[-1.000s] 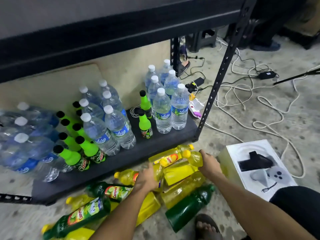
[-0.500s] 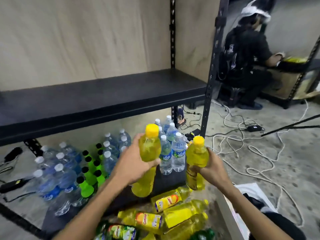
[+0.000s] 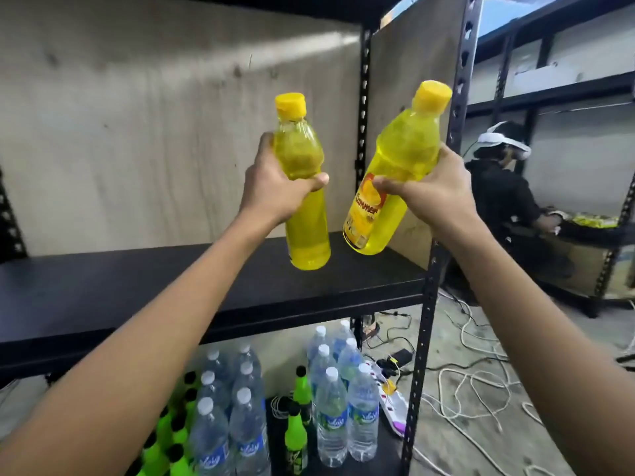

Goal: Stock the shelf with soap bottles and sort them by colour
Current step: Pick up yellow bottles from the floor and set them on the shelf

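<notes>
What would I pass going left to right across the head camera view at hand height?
A plain yellow bottle gripped by the left hand → rear shelf post → labelled yellow bottle gripped by the right hand → seated person.

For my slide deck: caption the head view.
Left hand grips one yellow bottle, right hand a tilted labelled bottle, at the black shelf.

Your left hand [image 3: 275, 187] grips the left bottle [image 3: 305, 235] at its waist. Your right hand [image 3: 436, 190] grips the right bottle [image 3: 405, 146], tilted, just beside it. Both bottles hang above the middle shelf [image 3: 120, 290]. Well below your fingers, water bottles [image 3: 331, 417] stand on the lower shelf [image 3: 390, 458].
</notes>
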Action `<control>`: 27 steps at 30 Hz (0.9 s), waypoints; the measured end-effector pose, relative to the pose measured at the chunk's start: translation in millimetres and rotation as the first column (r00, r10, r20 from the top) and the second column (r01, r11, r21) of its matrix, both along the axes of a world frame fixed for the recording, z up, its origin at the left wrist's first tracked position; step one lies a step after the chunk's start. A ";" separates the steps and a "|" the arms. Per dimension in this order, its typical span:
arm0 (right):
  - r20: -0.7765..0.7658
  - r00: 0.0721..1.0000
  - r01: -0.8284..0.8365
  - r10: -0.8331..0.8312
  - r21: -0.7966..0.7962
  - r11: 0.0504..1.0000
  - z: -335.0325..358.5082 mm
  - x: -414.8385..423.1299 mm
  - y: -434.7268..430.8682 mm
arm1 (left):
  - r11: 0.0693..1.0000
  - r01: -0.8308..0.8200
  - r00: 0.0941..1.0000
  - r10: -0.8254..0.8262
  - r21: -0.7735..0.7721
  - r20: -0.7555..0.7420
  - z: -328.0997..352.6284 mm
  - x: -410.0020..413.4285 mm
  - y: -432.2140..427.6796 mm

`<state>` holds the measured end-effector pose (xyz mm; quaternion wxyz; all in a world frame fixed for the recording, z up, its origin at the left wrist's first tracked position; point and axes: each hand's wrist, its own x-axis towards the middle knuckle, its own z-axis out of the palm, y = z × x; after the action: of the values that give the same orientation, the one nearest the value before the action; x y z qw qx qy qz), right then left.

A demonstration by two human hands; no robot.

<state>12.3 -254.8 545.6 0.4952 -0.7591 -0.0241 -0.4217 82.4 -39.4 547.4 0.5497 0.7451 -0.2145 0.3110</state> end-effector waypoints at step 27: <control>-0.305 0.929 0.156 -0.210 -0.193 0.969 -19.0 285.9 -18.8 | 0.974 -0.173 0.911 0.215 0.146 -0.352 -4.2 276.6 -54.0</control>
<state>298.2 -273.6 526.6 0.3861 -0.8553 0.0936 -0.3325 359.0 -93.4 543.3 0.5038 0.8370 -0.0503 0.2075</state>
